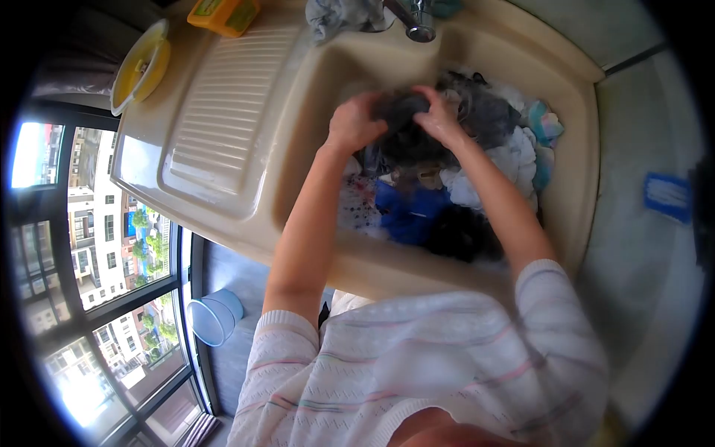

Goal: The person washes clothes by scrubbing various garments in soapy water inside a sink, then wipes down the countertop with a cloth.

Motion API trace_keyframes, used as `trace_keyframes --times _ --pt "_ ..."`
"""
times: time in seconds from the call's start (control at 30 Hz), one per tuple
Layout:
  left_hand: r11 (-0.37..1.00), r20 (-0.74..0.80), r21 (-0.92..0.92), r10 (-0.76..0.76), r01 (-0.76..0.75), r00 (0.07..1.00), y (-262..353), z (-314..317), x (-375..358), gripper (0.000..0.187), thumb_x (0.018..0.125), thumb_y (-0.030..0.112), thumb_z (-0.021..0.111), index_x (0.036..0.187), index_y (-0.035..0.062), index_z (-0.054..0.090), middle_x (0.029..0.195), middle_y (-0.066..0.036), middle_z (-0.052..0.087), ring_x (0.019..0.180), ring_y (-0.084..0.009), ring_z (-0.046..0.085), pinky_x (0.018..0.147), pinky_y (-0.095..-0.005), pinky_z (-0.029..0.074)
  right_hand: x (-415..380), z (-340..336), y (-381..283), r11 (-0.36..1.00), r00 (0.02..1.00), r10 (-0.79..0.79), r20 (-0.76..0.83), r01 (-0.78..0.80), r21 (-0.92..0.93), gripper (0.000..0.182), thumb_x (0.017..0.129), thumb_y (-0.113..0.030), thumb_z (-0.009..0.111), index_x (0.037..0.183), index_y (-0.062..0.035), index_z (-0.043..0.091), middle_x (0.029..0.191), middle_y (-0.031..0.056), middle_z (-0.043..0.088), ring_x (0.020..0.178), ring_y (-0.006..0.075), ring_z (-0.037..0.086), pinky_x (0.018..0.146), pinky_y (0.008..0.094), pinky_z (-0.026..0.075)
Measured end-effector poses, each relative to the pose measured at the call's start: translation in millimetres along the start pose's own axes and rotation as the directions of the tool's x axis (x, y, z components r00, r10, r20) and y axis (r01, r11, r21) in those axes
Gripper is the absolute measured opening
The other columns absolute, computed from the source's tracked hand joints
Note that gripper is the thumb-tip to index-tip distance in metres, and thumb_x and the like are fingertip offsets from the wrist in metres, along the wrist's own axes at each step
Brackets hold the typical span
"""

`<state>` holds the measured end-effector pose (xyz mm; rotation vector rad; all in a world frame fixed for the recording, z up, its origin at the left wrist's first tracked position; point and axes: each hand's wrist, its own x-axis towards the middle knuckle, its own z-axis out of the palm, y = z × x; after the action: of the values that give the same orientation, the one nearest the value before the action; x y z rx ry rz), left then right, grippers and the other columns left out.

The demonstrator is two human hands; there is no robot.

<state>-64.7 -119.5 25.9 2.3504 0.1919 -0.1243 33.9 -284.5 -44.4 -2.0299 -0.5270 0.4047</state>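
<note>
Both hands (395, 123) curled around dark cloth (406, 119), low in the sink (302, 141), blue cloth (410, 212) nearer its front edge

top (424, 350): white, knitted | short sleeves (287, 344), ribbed cuffs (289, 319) | thin pink and grey-green stripes (335, 404) | zigzag openwork rows (344, 385) | ribbed neckline (398, 416) | left hand (357, 124) and right hand (439, 117) bare

Clothes (410, 212) in sink (587, 164), washboard (223, 112) L.
</note>
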Motion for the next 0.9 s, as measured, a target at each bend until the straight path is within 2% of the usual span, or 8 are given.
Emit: trace_keyframes --times 0.13,0.27,0.43,0.5,0.53,0.63,0.7,0.9 --pt "0.906 0.177 0.411 -0.186 0.099 0.967 -16 52 0 0.04 0.061 0.024 0.062 0.095 0.0052 0.06 0.092 -0.016 0.06 0.092 -0.0292 0.056 0.078 -0.0357 0.046 -24 39 -2 0.871 0.986 -0.051 -0.157 -0.033 -0.49 0.033 0.068 -0.01 0.055 0.102 -0.0093 0.053 0.097 0.0197 0.056 0.089 0.036 0.054 0.072 0.0405 0.044" --pt "0.939 0.104 -0.207 -0.258 0.275 0.96 -56 44 14 0.036 0.066 0.023 0.06 0.097 0.0061 0.059 0.094 -0.011 0.059 0.089 -0.0266 0.056 0.072 -0.0363 0.048 12 49 102 0.713 0.992 0.074 0.105 0.021 -0.701 0.033 0.067 -0.016 0.058 0.098 -0.0058 0.054 0.097 0.0195 0.056 0.087 0.0385 0.053 0.073 0.0433 0.044" --pt "0.257 0.291 -0.865 -0.442 0.431 0.849 -46 31 16 0.038 0.077 0.028 0.055 0.109 0.0079 0.053 0.089 -0.007 0.057 0.08 -0.0192 0.054 0.064 -0.0334 0.047 -16 35 -6 0.916 0.987 -0.11 -0.114 0.056 -0.398 0.022 0.064 -0.017 0.057 0.084 -0.0071 0.057 0.081 0.0151 0.058 0.073 0.0343 0.056 0.063 0.0422 0.045" --pt "-0.115 0.392 -0.917 -0.092 0.382 0.915 -75 65 35 0.035 0.082 0.027 0.051 0.111 0.0065 0.048 0.106 -0.009 0.053 0.092 -0.0207 0.053 0.071 -0.0348 0.048 -50 46 -72 0.891 0.895 -0.435 -0.099 0.412 -0.192 0.02 0.059 -0.015 0.058 0.077 -0.0059 0.053 0.075 0.0141 0.055 0.068 0.034 0.054 0.06 0.0393 0.045" --pt "0.458 -0.228 -0.856 0.081 -0.24 0.97 -46 57 0 0.03 0.087 0.024 0.041 0.11 0.006 0.049 0.101 -0.01 0.056 0.091 -0.0209 0.055 0.077 -0.0336 0.047 -66 51 -99 0.823 0.826 -0.559 -0.07 0.543 -0.164 0.021 0.058 -0.017 0.058 0.074 -0.0053 0.051 0.073 0.0137 0.053 0.068 0.0338 0.053 0.06 0.0386 0.044" --pt "0.314 -0.047 -0.949 -0.251 0.036 0.967 -50 64 10 0.031 0.085 0.025 0.044 0.102 0.0001 0.052 0.087 -0.011 0.059 0.075 -0.0209 0.059 0.067 -0.0323 0.049 -53 59 -96 0.724 0.725 -0.68 -0.108 0.641 -0.254 0.024 0.057 -0.024 0.059 0.072 -0.0072 0.05 0.069 0.012 0.052 0.065 0.0336 0.054 0.058 0.04 0.045" --pt "-0.043 0.253 -0.963 -0.477 0.265 0.841 -72 72 30 0.031 0.083 0.024 0.048 0.098 -0.0022 0.053 0.083 -0.012 0.06 0.07 -0.0215 0.059 0.064 -0.0323 0.05 -14 57 -56 0.98 0.934 -0.192 -0.301 0.165 -0.115 0.032 0.066 -0.033 0.059 0.077 -0.0038 0.052 0.074 0.0181 0.057 0.07 0.0361 0.056 0.058 0.0437 0.045" --pt "0.899 -0.516 -0.437 -0.289 0.042 0.806 -52 12 29 0.032 0.066 0.011 0.062 0.095 -0.0009 0.056 0.083 -0.013 0.061 0.075 -0.0232 0.06 0.066 -0.0319 0.048 -3 0 16 0.903 0.987 0.014 -0.159 -0.081 -0.422 0.04 0.069 -0.025 0.06 0.107 -0.0142 0.05 0.093 0.0168 0.057 0.084 0.0327 0.057 0.069 0.0424 0.046"
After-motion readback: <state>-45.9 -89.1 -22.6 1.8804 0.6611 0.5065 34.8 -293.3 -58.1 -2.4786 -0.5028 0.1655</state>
